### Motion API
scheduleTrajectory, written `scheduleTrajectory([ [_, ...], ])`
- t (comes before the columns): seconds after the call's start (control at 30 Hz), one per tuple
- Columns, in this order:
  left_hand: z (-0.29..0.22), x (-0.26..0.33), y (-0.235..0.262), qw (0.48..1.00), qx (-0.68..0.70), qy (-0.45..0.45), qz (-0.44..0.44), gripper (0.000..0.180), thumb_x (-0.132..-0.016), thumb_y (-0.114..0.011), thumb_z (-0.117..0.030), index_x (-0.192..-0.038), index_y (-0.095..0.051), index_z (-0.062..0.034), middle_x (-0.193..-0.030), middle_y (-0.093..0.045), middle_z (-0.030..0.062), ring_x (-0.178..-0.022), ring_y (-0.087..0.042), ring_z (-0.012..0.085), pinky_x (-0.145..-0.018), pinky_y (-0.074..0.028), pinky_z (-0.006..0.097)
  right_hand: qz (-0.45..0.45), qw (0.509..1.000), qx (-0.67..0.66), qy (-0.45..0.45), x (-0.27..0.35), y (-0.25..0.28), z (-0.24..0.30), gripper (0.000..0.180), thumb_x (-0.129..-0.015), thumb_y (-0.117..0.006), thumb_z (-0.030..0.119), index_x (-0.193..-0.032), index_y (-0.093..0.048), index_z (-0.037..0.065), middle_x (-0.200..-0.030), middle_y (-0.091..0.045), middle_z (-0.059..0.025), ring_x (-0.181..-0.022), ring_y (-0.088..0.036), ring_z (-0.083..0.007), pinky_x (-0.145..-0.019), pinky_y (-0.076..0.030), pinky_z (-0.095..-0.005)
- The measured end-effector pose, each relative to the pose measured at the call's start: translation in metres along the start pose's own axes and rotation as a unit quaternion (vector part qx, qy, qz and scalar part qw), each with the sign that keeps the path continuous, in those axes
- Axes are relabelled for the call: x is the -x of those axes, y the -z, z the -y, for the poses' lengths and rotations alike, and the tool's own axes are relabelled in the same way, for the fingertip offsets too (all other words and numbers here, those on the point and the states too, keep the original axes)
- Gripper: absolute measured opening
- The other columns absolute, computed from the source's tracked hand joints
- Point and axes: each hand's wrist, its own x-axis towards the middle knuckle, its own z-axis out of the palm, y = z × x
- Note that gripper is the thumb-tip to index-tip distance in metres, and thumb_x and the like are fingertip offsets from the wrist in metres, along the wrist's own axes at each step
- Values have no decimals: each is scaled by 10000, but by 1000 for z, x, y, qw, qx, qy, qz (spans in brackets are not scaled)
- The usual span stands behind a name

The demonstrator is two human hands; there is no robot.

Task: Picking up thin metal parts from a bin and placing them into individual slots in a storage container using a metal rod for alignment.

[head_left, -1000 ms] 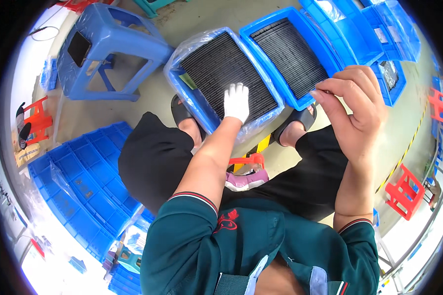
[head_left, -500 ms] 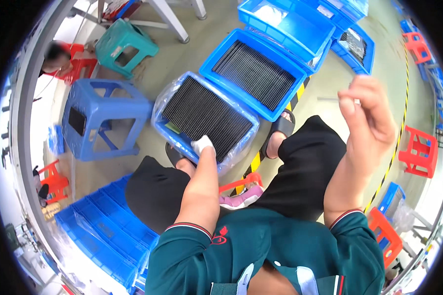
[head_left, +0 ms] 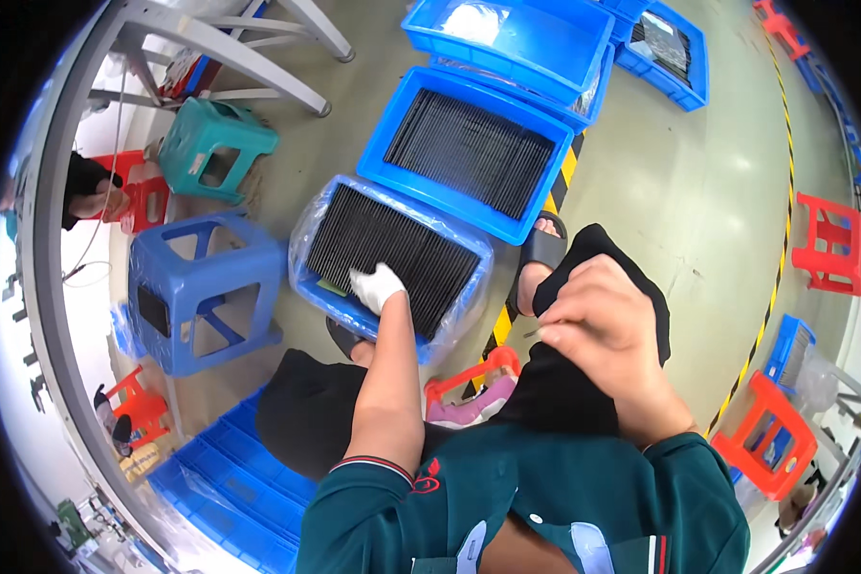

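My left hand (head_left: 380, 288), in a white glove, rests against a tight row of thin black strips (head_left: 392, 244). Its fingers look apart, and nothing shows in them. The strips stand side by side in a blue bin (head_left: 340, 304) lined with a clear plastic bag (head_left: 301, 244). A small green piece (head_left: 332, 287) lies at the bin's near-left edge. Above my right knee, my bare right hand (head_left: 605, 330) is closed in a pinch. A tiny thin end pokes out at its fingertips, too small to name.
Beyond stands another blue bin (head_left: 373, 153) of black strips, with stacked blue crates (head_left: 517, 48) behind. A blue stool (head_left: 201, 330) and a green stool (head_left: 187, 143) stand left. Blue trays (head_left: 249, 478) lie lower left. Near my feet is a small red stool (head_left: 493, 364).
My right hand has come down and inward from the upper right to above my knee. The gloved left hand has shifted slightly left on the strips. The view has tilted a little.
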Motion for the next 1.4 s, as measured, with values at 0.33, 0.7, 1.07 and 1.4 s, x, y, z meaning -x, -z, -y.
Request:
scheduleTrajectory([
  [0.33, -163, 41, -65, 865, -91, -451, 200, 517, -795, -668, -232, -1263, -540, -55, -1177, -593, 178, -1113, -567, 340, -951, -460, 436, 42, 993, 106, 31, 0, 17, -7, 267, -604, -806, 89, -841, -684, 76, -782, -604, -36, -745, -569, -241, -637, -486, -341],
  [0.7, -193, 55, -176, 785, -348, -468, 207, 563, -758, -655, -208, -1233, -455, 19, -1152, -538, 191, -1034, -591, 334, -818, -546, 401, 64, 994, 65, -63, -13, 37, -15, 262, -586, -826, 108, -816, -703, 81, -767, -598, -32, -715, -562, -225, -605, -467, -319],
  [1.07, -197, 43, -206, 743, -380, -527, 160, 355, -829, -592, -193, -1087, -564, 50, -1046, -592, 215, -913, -652, 328, -747, -573, 388, 77, 991, 59, -94, -26, 34, -18, 272, -604, -833, 154, -843, -713, 104, -772, -607, -33, -719, -562, -213, -602, -449, -315],
  [1.4, -218, 32, -217, 822, -303, -446, 185, 311, -841, -608, -199, -1069, -574, 9, -1023, -618, 177, -902, -675, 318, -688, -587, 399, 52, 991, 60, -103, -24, 39, -22, 228, -622, -821, 179, -812, -716, 108, -768, -589, -14, -730, -539, -197, -627, -447, -297],
])
